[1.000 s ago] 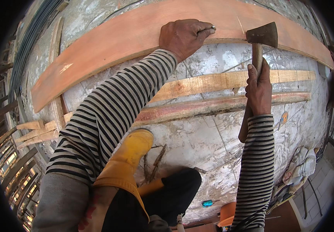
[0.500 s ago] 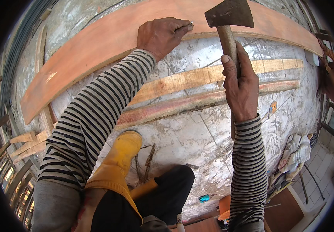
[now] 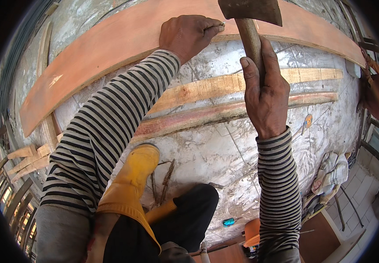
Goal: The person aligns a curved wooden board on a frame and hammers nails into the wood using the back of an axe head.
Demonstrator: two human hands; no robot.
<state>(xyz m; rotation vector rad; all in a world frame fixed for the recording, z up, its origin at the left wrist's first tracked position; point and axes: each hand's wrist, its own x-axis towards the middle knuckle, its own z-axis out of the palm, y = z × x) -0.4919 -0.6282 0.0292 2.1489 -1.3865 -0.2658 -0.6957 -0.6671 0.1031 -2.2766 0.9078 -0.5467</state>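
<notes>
In my right hand (image 3: 266, 94) is a hatchet (image 3: 251, 37), gripped by its wooden handle. Its dark metal head is raised at the top of the view, partly cut off by the edge, and hangs over the far side of a long reddish plywood board (image 3: 106, 46). My left hand (image 3: 187, 37) rests at the board's near edge. Thumb and forefinger pinch a small shiny nail-like piece there, just left of the hatchet handle. Most of that piece is hidden by the fingers.
Two long wooden strips (image 3: 211, 90) lie on the stained floor, nearer than the board. My yellow boot (image 3: 132, 173) stands beside thin sticks. Cloths (image 3: 331, 173) and an orange object (image 3: 251, 232) lie at the right, a small teal item (image 3: 228, 222) near my knee. Rods (image 3: 12, 79) run along the left.
The hatchet has moved up and to the left, closer to my left hand, its head now partly out of view. My left hand has shifted slightly right and up, still pinching.
</notes>
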